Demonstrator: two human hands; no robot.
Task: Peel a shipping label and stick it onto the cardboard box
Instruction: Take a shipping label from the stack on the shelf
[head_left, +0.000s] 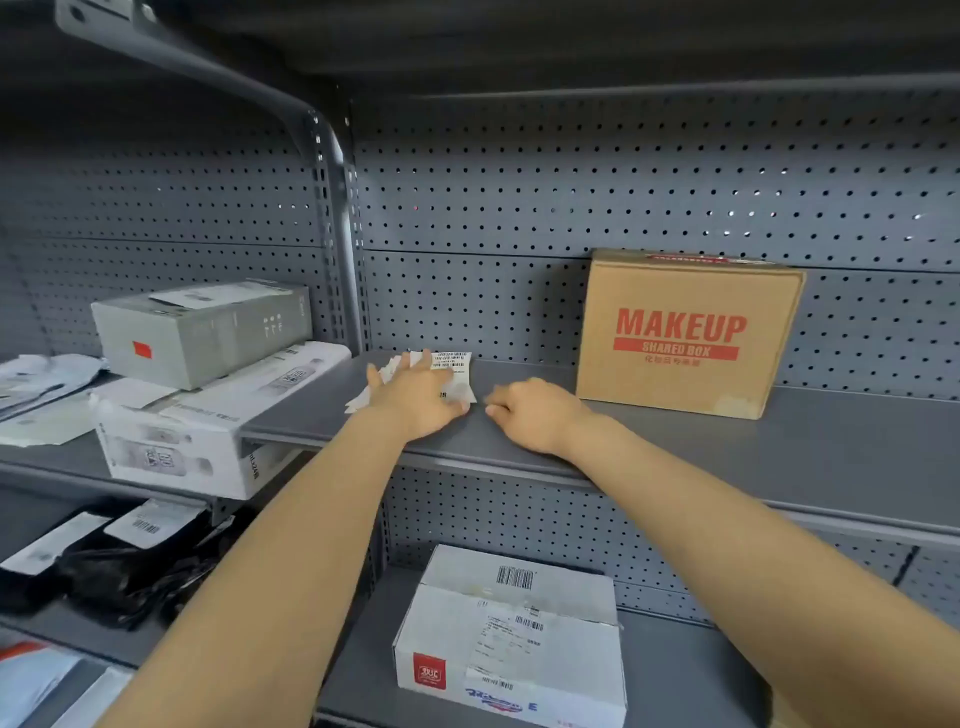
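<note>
A small stack of white shipping labels (453, 365) with barcodes lies on the grey shelf (675, 447), near its back left. My left hand (415, 397) rests flat on the stack, fingers spread, covering most of it. My right hand (535, 413) sits just right of the labels with its fingers curled, fingertips at the stack's lower right corner. A brown cardboard box (685, 332) printed "MAKEUP SHARED BOX" in red stands upright against the pegboard, to the right of both hands.
On the left shelf a grey box (202, 332) sits on a white box (208, 421). Below lies a white parcel (514, 639) with labels. Black bags (119, 566) and papers fill the lower left. Pegboard backs the shelves.
</note>
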